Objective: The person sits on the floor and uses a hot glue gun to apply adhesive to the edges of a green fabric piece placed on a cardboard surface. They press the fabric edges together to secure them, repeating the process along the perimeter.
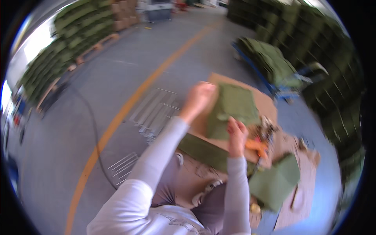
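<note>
My left hand [200, 96] is raised near the left edge of a piece of green fabric [238, 101], its fingers closed and smeared by motion. By the fabric's near edge is my right hand [237, 135], also closed. Whatever either hand may hold is too small or blurred to make out. The green fabric has a frayed-looking edge and lies on a brown cardboard sheet [268, 107]. Just right of my right hand rests an orange hand tool [256, 147]. Closer to my legs stretches a long green strip [205, 152].
Wire frames [156, 111] lie on the floor at left, near a dark cable [94, 127] and a yellow line [129, 105]. Another green piece [277, 182] sits at lower right. A blue cart [270, 84] carries green bundles. Green stacks [84, 23] stand on pallets.
</note>
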Demonstrator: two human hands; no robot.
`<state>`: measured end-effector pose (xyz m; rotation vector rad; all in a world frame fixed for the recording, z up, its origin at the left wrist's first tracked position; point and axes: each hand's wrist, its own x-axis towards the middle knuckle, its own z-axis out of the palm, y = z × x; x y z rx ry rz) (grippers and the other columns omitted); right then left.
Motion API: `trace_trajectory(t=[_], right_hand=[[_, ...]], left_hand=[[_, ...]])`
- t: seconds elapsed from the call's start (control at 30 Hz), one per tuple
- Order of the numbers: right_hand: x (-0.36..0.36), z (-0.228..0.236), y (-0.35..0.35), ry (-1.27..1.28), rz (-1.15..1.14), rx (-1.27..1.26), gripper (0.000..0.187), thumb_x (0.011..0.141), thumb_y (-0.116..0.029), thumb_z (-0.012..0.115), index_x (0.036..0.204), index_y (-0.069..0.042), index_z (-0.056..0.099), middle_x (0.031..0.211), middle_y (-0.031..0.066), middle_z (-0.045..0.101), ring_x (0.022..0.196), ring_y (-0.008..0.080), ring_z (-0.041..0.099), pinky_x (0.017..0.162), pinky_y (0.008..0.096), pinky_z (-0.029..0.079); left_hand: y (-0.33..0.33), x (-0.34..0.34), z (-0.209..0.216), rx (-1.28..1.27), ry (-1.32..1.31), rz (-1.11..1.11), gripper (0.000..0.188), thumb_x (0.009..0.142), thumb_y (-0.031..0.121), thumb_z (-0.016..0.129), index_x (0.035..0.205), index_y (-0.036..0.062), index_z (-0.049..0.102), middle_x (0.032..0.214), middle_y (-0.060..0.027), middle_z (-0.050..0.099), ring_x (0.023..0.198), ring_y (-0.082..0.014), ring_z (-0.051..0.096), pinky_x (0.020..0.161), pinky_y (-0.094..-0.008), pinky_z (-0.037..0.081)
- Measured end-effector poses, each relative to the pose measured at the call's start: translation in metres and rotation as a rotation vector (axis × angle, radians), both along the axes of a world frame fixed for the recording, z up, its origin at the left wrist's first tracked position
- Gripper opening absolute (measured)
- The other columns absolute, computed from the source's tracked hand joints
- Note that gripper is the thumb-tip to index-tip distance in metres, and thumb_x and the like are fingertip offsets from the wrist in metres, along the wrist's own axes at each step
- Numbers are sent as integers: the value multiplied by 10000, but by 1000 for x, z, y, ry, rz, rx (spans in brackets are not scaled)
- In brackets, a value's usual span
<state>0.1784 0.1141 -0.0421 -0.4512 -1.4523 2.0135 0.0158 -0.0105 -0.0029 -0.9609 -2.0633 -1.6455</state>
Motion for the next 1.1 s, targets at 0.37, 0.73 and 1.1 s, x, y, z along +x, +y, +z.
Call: trace_trajectory(t=[0.37, 0.73, 1.1], right_hand=[[18, -2, 49, 165, 58, -179, 102, 920, -160, 540, 834, -107, 554, 746, -28, 537, 654, 72, 477, 596, 216, 381], [12, -14, 59, 123, -7, -177, 232, 914, -232, 550, 1100, -95, 570, 1075, 25, 610, 979, 148, 566, 783, 353, 464], [6, 5, 75, 238, -157, -311, 261, 953, -308, 520, 827, -86, 575, 687, -55, 490, 586, 53, 422, 509, 216, 336]], left_hand=[[53, 9, 1, -335, 54, -36, 427, 976, 307, 391, 757, 6, 601, 664, -211, 599, 669, -366, 618, 681, -482, 481], [16, 21, 26, -248, 360, 30, 320, 959, 243, 432, 806, -4, 565, 790, -219, 611, 722, -365, 601, 646, -453, 469], [80, 16, 23, -559, -69, -188, 769, 955, 579, 218, 1403, -39, 308, 1467, -189, 306, 1375, -280, 277, 1122, -336, 237]])
